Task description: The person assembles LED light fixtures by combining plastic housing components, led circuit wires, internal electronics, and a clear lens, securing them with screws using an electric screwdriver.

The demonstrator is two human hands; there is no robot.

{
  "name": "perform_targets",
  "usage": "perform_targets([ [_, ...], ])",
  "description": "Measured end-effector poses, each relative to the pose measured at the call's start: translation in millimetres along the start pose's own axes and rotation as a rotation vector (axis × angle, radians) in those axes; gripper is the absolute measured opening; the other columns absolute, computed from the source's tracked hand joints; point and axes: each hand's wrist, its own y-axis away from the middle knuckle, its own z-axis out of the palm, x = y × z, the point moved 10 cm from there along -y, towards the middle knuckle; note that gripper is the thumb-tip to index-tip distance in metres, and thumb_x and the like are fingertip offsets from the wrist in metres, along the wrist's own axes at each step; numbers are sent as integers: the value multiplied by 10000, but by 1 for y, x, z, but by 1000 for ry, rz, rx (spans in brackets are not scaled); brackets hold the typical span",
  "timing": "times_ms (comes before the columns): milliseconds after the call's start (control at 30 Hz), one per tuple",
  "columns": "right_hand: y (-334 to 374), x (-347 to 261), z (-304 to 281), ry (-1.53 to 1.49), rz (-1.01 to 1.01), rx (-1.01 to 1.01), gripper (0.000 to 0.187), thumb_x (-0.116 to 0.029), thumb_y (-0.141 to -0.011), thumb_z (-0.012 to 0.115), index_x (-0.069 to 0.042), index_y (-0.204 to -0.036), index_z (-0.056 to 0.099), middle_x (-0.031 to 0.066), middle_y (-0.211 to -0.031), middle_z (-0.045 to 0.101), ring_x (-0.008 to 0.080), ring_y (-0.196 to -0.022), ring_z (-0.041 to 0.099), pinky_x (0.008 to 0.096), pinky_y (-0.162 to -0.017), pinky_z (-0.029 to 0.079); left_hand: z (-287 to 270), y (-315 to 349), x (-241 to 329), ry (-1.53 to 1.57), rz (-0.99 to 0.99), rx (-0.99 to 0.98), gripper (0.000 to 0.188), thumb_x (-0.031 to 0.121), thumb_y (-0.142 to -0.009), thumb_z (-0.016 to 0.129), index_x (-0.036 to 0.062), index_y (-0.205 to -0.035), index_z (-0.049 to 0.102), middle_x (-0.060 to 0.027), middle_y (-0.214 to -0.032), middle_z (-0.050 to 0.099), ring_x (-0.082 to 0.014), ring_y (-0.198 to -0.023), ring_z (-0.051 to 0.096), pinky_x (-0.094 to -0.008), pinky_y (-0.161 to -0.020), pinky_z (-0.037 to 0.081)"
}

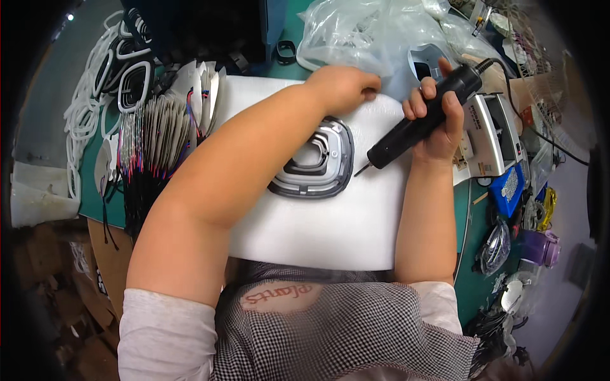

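Note:
A black electric screwdriver (pixel 397 141) is gripped in my right hand (pixel 437 145), its thin bit pointing down and left. The bit tip hangs just right of a rounded-square grey and white plastic housing (pixel 343 166) with nested rings. That housing lies on a white foam pad (pixel 305 238), partly covered by my left forearm. My left hand (pixel 340 89) is beyond the housing, at the pad's far side, near a clear plastic bag (pixel 356 38). Its fingers are curled together, and whatever they hold is hidden.
Stacked pale sheets with wires (pixel 159 136) and white ring strips (pixel 86 108) are at the left. A white machine (pixel 486 152) stands right of my right hand, with a blue tray of small parts (pixel 508 190) beside it. The screwdriver's cable (pixel 540 130) runs off right.

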Motion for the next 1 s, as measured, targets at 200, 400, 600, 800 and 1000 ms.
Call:
perform_targets([
  [200, -17, -1, 13, 21, -11, -37, 583, -218, -830, 628, -54, -1337, 391, 66, -855, 546, 162, -654, 543, 317, -600, 473, -10, -21, -11, -14, 1, -6, 246, 352, -891, 565, 220, -1094, 609, -74, -1021, 660, -278, -975, 613, -401, -819, 476],
  [400, -5, -47, 47, 228, -145, -97, 625, -186, -848, 600, -8, -1372, 308, 100, -894, 556, 183, -665, 561, 325, -609, 489, -18, -10, -20, -38, -30, -68, 306, 381, -888, 570, 207, -1135, 613, -105, -1115, 614, -286, -1056, 581, -389, -873, 466],
  [600, 27, -88, 90, 347, -253, -88, 675, -183, -842, 606, 27, -1389, 272, 126, -888, 544, 203, -656, 570, 333, -598, 506, -79, 89, -28, -18, -89, 2, 463, 421, -852, 616, 160, -1233, 583, -151, -1254, 533, -321, -1154, 522, -396, -970, 421],
  [800, 35, -80, 99, 328, -263, -47, 659, -192, -850, 596, 20, -1386, 276, 124, -900, 536, 202, -666, 564, 335, -605, 502, -31, 180, -35, -175, -144, 90, 958, 579, -791, 625, 22, -1461, 226, -242, -1485, 256, -361, -1406, 197, -437, -1160, 133],
  [1000, 36, -85, 122, 271, -299, -73, 516, -262, -924, 514, -26, -1350, 343, 105, -966, 484, 168, -773, 501, 322, -717, 427, -26, 196, -28, -179, -244, 163, 1060, 683, -755, 590, -3, -1462, 197, -240, -1492, 244, -336, -1424, 162, -412, -1167, 110],
])
